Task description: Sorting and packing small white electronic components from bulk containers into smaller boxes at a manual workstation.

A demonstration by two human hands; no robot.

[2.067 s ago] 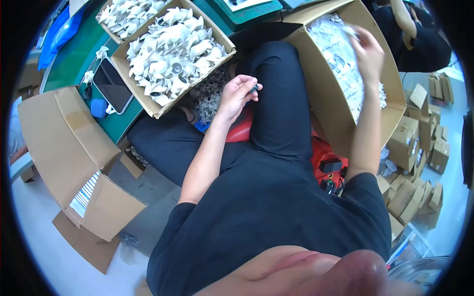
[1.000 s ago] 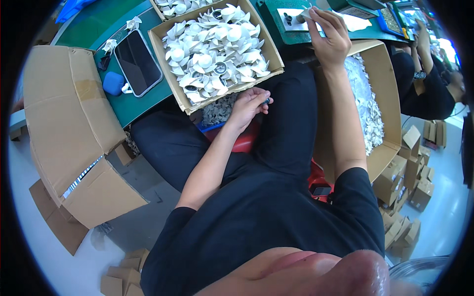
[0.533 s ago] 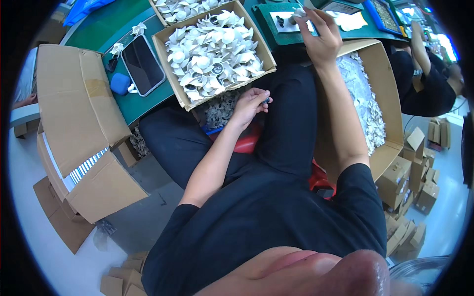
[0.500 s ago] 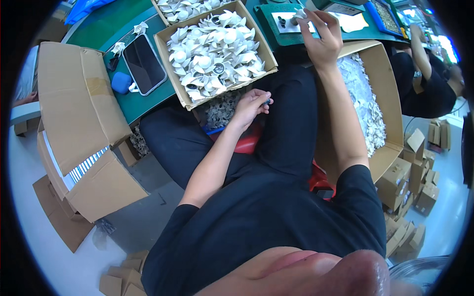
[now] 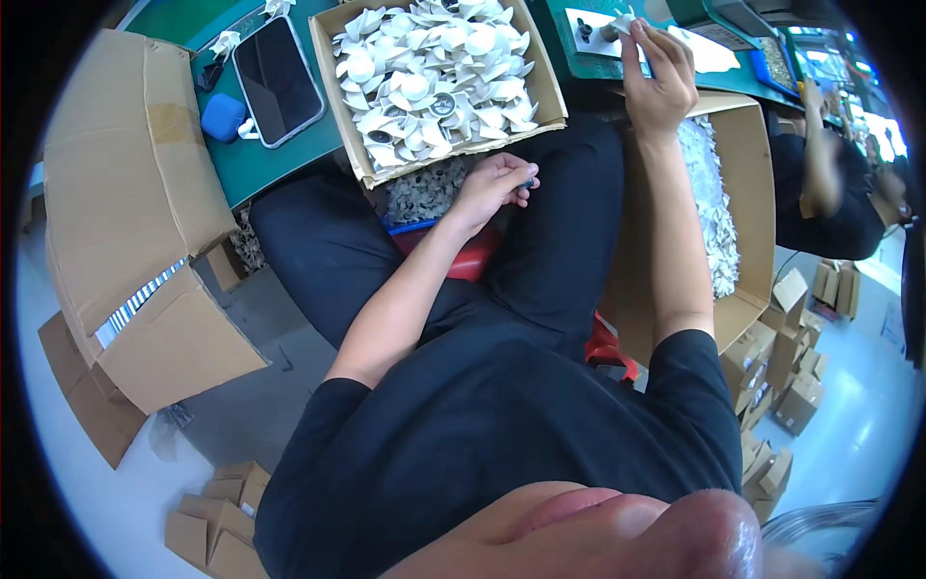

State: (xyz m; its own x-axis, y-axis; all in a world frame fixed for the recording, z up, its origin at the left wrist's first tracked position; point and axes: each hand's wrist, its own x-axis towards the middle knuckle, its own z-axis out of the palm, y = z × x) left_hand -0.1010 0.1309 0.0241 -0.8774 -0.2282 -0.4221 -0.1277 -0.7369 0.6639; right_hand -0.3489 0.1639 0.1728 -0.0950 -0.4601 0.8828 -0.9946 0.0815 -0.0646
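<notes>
My right hand (image 5: 661, 92) is raised at the bench, its fingers pinching a small white fan wheel (image 5: 624, 21) over a dark post on a white plate (image 5: 585, 46). The plate sits on a green base. Over my lap, my left hand (image 5: 492, 191) is closed, with a small dark part (image 5: 528, 182) between thumb and fingertips; its exact kind is too small to make out. Just beyond the left hand stands an open cardboard box (image 5: 371, 176) heaped with white fan wheels (image 5: 424, 82). Below that box, small grey parts (image 5: 424, 193) fill a blue-rimmed bin.
At my right is a deep cardboard box (image 5: 748, 174) with white parts and clear plastic. A phone (image 5: 280, 82) and blue earbud case (image 5: 224, 116) lie on the green bench, left. A large carton (image 5: 116, 154) stands farther left. Another person (image 5: 834, 183) works at far right.
The view has shifted a little, so the bench sits higher in the picture. Both hands keep their grips; the right hand is still at the post. The other person's arm has moved.
</notes>
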